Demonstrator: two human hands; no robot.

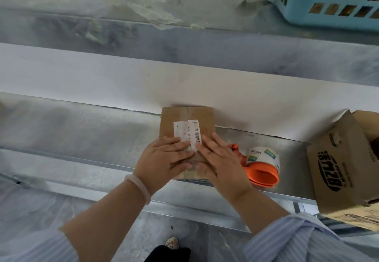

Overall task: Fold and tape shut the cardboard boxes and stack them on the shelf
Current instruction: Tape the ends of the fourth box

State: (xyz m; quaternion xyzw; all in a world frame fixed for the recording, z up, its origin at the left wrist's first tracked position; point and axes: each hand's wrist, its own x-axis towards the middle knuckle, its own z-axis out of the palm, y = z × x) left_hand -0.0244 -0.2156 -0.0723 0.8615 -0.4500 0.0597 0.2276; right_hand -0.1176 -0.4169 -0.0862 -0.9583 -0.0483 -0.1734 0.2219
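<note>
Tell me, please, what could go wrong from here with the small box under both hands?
1. The small box has its near end at the front edge of the shelf. With the left hand and right hand pressing flat on that end, it might tip or slide off.
2. The tape dispenser lies right beside the right hand, near the same edge, so a careless wrist could knock it down.

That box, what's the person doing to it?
A person presses the left hand and right hand flat on a small box lying on the shelf. It is already taped along its top. A tape dispenser lies just right of it, a bigger box further right.
</note>
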